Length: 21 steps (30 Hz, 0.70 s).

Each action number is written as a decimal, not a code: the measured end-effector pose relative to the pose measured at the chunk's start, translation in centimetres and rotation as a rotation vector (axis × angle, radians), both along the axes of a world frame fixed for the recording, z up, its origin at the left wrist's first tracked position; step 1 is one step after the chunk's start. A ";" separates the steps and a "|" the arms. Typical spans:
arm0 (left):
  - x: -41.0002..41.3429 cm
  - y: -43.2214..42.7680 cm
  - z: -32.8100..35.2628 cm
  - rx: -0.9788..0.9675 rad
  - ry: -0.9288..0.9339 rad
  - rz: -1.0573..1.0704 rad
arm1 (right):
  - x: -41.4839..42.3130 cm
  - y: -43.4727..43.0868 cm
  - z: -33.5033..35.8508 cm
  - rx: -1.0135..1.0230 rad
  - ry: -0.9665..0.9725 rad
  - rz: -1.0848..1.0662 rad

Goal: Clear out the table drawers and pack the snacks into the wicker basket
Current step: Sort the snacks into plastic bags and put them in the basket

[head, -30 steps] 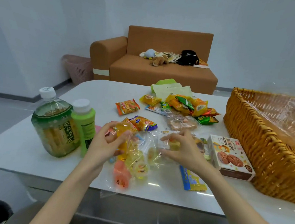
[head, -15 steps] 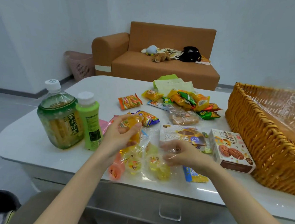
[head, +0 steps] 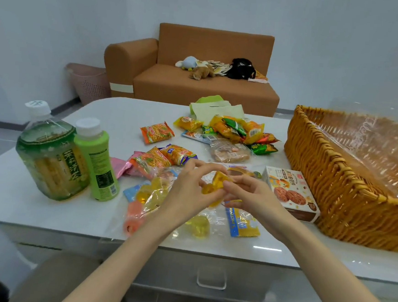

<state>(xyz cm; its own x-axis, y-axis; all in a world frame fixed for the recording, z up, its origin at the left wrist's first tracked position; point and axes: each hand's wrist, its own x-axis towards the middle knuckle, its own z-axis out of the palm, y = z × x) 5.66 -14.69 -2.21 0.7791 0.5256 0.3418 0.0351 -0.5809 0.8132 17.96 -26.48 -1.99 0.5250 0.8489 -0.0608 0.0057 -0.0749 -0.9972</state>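
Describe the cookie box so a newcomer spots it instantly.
Find the big wicker basket on the right of the table. Lying flat just left of it is the cookie box. It is the only cardboard carton among soft wrappers, picturing two brown cookies.

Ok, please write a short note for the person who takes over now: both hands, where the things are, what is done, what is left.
Hands: left hand and right hand both pinch one yellow packet above the table.
Wicker basket: right side of the table, lined with clear film; no snack shows in its visible part.
On the table: snack pile, cookie box, clear jelly bag, tea bottle, green bottle.
Drawer: closed.
Done: snacks are out on the table.
Left: pack them all into the basket; the drawer's contents cannot be seen.
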 end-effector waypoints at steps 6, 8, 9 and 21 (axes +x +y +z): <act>1.8 -1.1 -0.8 0.085 0.020 -0.036 | 1.5 -1.6 0.0 0.031 -0.014 0.058; 2.0 -1.7 -0.8 0.077 0.013 -0.055 | 1.8 -2.0 0.1 0.030 0.044 0.074; 2.2 -2.0 -0.9 0.059 0.011 -0.064 | 1.9 -2.2 0.0 0.028 0.099 0.074; 3.1 -2.5 -0.7 -0.041 -0.107 -0.116 | 3.8 -3.0 0.4 -0.027 0.488 0.030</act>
